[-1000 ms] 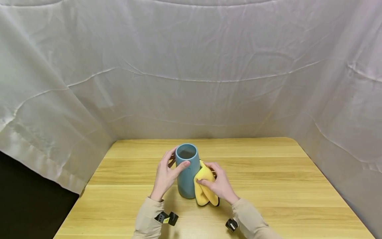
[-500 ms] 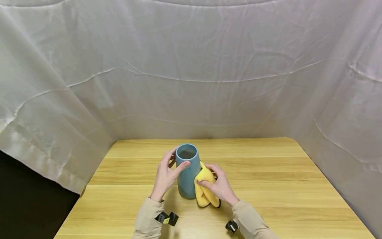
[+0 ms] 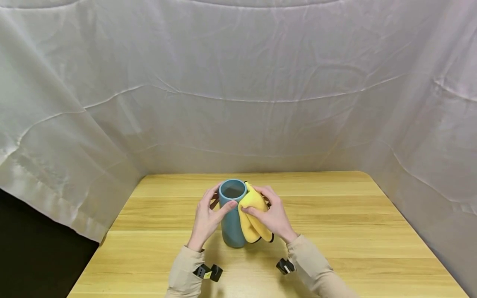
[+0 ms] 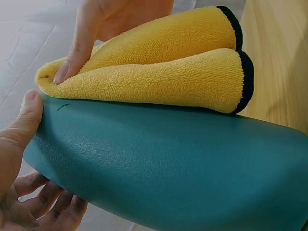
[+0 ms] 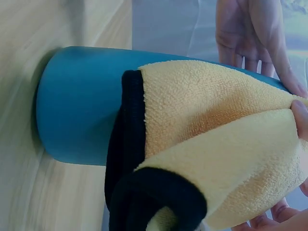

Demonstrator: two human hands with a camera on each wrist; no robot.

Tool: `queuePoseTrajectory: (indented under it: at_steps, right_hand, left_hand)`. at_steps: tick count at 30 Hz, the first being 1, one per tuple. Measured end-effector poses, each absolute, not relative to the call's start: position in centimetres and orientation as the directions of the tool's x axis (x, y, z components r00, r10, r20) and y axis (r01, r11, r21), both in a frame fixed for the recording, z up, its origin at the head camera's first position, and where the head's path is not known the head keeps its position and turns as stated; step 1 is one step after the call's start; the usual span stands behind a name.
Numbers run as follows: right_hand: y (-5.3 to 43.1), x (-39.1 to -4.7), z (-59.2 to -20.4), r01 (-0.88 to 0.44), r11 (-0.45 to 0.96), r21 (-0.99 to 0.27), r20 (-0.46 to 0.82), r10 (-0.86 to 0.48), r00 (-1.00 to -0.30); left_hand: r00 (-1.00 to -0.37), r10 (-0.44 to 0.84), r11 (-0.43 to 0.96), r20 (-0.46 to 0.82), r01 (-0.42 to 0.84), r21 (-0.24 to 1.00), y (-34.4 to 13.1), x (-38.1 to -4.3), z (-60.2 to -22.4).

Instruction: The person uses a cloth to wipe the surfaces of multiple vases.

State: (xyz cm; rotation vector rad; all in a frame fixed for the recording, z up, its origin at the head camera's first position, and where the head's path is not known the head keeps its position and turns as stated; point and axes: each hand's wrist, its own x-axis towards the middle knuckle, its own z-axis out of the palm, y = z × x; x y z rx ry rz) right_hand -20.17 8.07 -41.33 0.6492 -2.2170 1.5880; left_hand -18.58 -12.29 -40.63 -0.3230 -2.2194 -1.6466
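Observation:
A tall blue vase (image 3: 232,225) with a round open mouth stands upright on the wooden table. My left hand (image 3: 206,217) grips its upper part from the left, thumb in front and fingers curled behind. On the vase's right side, my right hand (image 3: 275,214) pinches a folded yellow cloth (image 3: 253,211) with dark edging and holds it against the wall just below the rim. In the left wrist view, a small dark mark shows on the vase (image 4: 202,159) near the left thumb. The cloth (image 5: 207,110) hangs down over the vase's side in the right wrist view.
The wooden table (image 3: 354,223) extends to both sides of the vase. Pale fabric curtains (image 3: 238,91) enclose the back and sides. A black area (image 3: 33,248) lies beyond the table's left edge. Small black devices (image 3: 285,266) are strapped at both wrists.
My right hand has slid the yellow cloth up along the vase's side, from about mid-height to near the rim. The left hand and the vase have stayed in place.

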Motion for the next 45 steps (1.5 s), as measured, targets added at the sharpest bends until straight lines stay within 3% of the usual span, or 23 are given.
queuePoseTrajectory:
  at_steps: [10, 22, 33, 45]
  right_hand:
    - [8.3, -20.2, -41.6, -0.537, 0.274, -0.798, 0.502, -0.19, -0.844]
    - [9.0, -19.7, -45.8, -0.373, 0.359, -0.856, 0.321, -0.197, -0.926]
    - [8.9, -19.4, -46.1, -0.334, 0.365, -0.869, 0.292, -0.168, -0.942]
    - [8.3, -20.1, -42.1, -0.497, 0.29, -0.818, 0.463, -0.181, -0.868]
  left_hand:
    - [-0.909, -0.032, 0.305, 0.416, 0.387, 0.87, -12.3, -18.6, -40.7]
    - [-0.914, -0.032, 0.298, 0.403, 0.376, 0.877, -12.3, -18.6, -40.7]
    - [-0.917, -0.027, 0.302, 0.398, 0.372, 0.878, -12.3, -18.6, -40.7]
    - [-0.91, -0.023, 0.295, 0.414, 0.389, 0.873, -12.3, -18.7, -40.6]
